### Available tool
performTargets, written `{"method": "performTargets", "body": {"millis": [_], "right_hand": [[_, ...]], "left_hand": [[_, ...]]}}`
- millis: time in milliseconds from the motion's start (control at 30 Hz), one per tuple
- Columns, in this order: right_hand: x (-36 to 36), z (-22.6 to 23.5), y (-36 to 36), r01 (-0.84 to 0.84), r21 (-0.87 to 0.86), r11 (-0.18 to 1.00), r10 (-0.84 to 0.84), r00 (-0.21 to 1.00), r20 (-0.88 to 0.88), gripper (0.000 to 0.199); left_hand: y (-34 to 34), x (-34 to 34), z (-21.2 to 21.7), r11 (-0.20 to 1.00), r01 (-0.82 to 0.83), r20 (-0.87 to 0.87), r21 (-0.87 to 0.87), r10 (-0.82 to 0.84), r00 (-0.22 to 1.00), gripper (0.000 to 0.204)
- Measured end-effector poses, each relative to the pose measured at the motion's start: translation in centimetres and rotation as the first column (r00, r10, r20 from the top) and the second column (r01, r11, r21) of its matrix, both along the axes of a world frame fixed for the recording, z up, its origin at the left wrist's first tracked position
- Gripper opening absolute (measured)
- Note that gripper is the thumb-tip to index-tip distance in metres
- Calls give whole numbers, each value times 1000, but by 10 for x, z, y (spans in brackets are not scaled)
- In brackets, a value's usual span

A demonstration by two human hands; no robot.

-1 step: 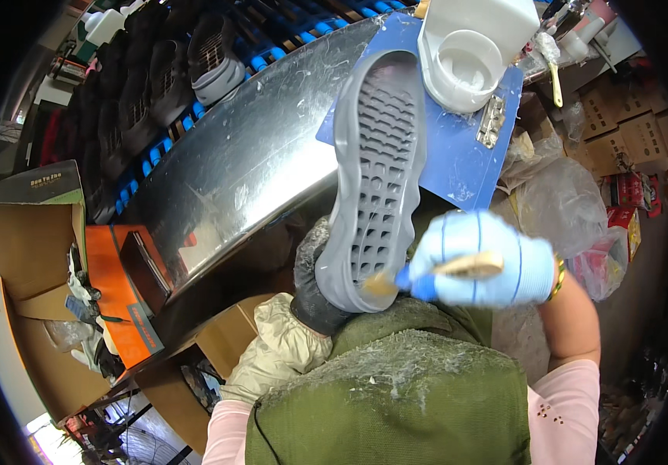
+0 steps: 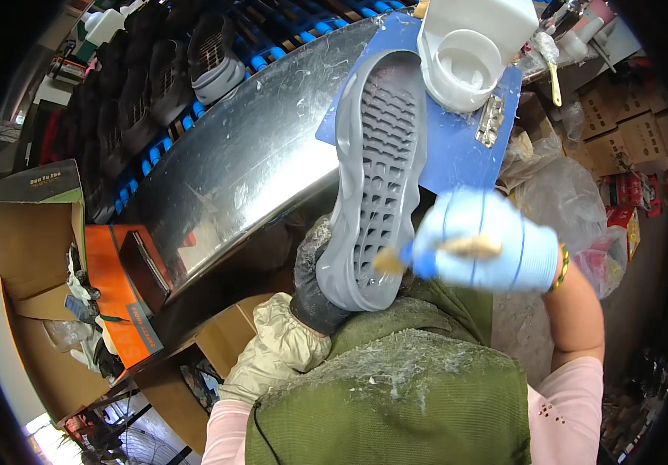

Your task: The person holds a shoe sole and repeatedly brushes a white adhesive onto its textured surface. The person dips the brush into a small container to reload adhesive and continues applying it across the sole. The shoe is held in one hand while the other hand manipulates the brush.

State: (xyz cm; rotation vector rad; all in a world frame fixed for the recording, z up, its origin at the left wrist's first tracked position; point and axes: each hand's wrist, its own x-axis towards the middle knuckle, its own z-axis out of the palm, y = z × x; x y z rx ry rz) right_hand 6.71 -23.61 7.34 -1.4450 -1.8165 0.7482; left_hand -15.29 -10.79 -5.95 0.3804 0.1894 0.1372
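A grey shoe sole [image 2: 415, 163] lies lengthwise before me, its hollow, gridded inner face turned up. Its near end is by my apron, and its far end reaches over a blue clipboard [image 2: 458, 167]. My left hand [image 2: 310, 260], in a dark, dusty glove, grips the sole's near left side; most of its fingers are hidden underneath. My right hand [image 2: 497, 232], in a pale blue glove, is closed around a brush [image 2: 387, 261] with a light wooden handle. The bristles are over the sole's near right inner edge; motion blurs them, and I cannot tell if they touch.
A white container with a round cup [image 2: 469, 66] stands on the clipboard. The metal bench [image 2: 248, 139] curves away leftward, with dark shoes [image 2: 167, 81] on blue rollers behind it. An orange box [image 2: 120, 287] is at left. Another brush [image 2: 555, 77] and plastic bags [image 2: 555, 198] are at right.
My right hand and the brush have moved slightly away from me, up along the sole's right edge. The sole has barely shifted, and my left hand keeps its hold.
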Motion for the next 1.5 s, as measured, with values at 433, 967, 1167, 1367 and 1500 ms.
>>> {"method": "performTargets", "body": {"millis": [433,967,1167,1367,1500], "right_hand": [[82,35,32,413,279,867,-424,905,-21,14],[96,-43,-24,690,-228,688,-592,351,-725,27],[9,-24,71,610,47,791,-503,692,-518,25],[8,17,23,373,-387,843,-494,822,-285,12],[10,-6,50,509,140,849,-461,844,-273,10]], "left_hand": [[1,-23,21,950,-24,-53,-310,8,999,60],[-19,35,62,958,-83,-43,-276,74,996,72],[-41,28,63,949,-99,-61,-299,84,995,67],[-38,17,41,802,26,170,-597,95,981,65],[-58,22,-46,811,-143,-96,-567,108,990,46]]}}
